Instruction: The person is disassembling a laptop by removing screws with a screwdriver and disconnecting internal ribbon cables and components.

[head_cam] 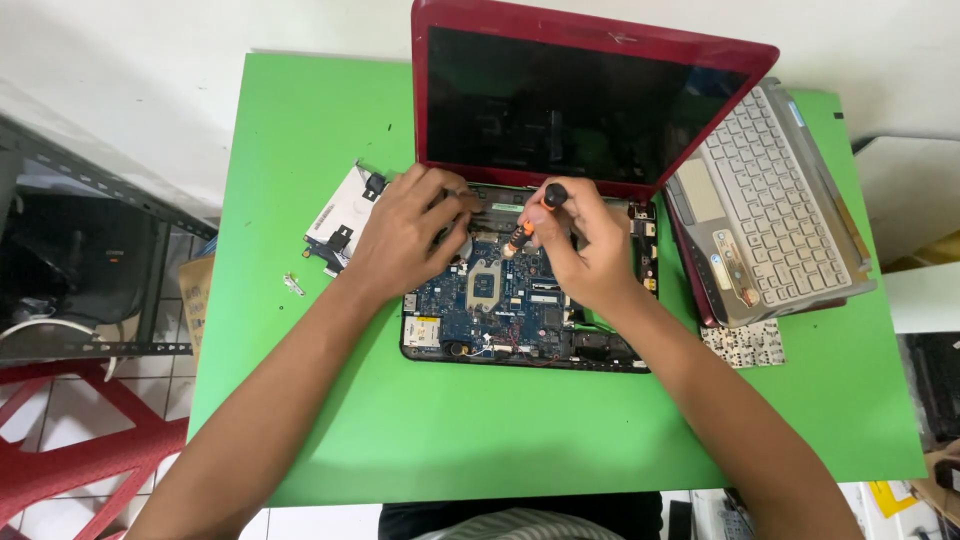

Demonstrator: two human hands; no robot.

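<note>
A red laptop [590, 45] stands open on the green table [480, 430], its base stripped so the blue motherboard [500, 300] shows. My right hand [585, 245] grips a small orange and black screwdriver [535, 212], tip down near the board's upper middle. My left hand [410, 235] rests on the upper left of the open base, fingers bent against the hinge area; whether it holds a part is hidden.
The removed silver keyboard and palm rest [770, 210] lies tilted at the right of the laptop, over a small perforated sheet [745, 345]. A white card with black small parts [340, 220] and a loose metal piece [292, 285] lie left. A red chair [70, 450] stands lower left.
</note>
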